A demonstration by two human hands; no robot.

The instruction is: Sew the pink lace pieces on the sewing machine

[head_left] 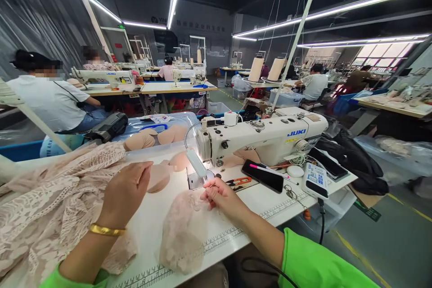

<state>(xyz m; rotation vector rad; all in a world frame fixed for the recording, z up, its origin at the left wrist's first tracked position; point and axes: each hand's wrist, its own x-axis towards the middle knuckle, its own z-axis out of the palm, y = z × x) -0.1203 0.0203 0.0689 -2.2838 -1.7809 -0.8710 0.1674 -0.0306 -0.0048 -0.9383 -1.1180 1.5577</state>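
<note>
My right hand (221,198) is closed in a pinch just in front of the needle plate (195,181), at the upper edge of a small sheer pink lace piece (184,234). That lace hangs over the ruler-marked front of the table. My left hand (124,195), with a gold bangle on its wrist, is raised left of the machine. Its fingers are bent and pressed together, tips partly hidden. Just beyond them lie beige foam cups (158,177). The white sewing machine (259,137) stands over the work, its needle area lit and partly covered by a pale guard (196,163).
Loose cream lace (50,202) is heaped at the left. Orange-handled snips (239,182), a black phone (262,175), a pink-and-white pen (273,171) and a power bank (315,180) lie right of the needle. Behind is a clear bin (182,121). Other people sit at machines farther off.
</note>
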